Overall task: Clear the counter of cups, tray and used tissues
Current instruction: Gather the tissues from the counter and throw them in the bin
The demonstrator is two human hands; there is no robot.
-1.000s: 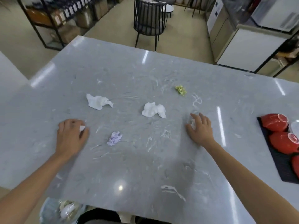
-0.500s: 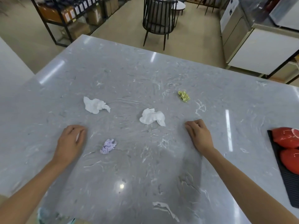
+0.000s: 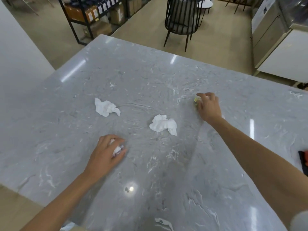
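While the left hand (image 3: 106, 151) closes over a small white-and-lilac tissue wad (image 3: 117, 149) at lower centre, the right hand (image 3: 208, 106) pinches a yellow paper scrap (image 3: 196, 100) mid-right, likely gathering litter two-handed. Two crumpled white tissues (image 3: 106, 107) lie loose between them on the grey marble counter (image 3: 150, 77).

Glossy marble counter (image 3: 150, 77), crumpled paper tissues (image 3: 106, 107)

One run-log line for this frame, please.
left hand: closed on white and lilac tissue wad | right hand: fingers on yellow wad | loose: two crumpled white tissues
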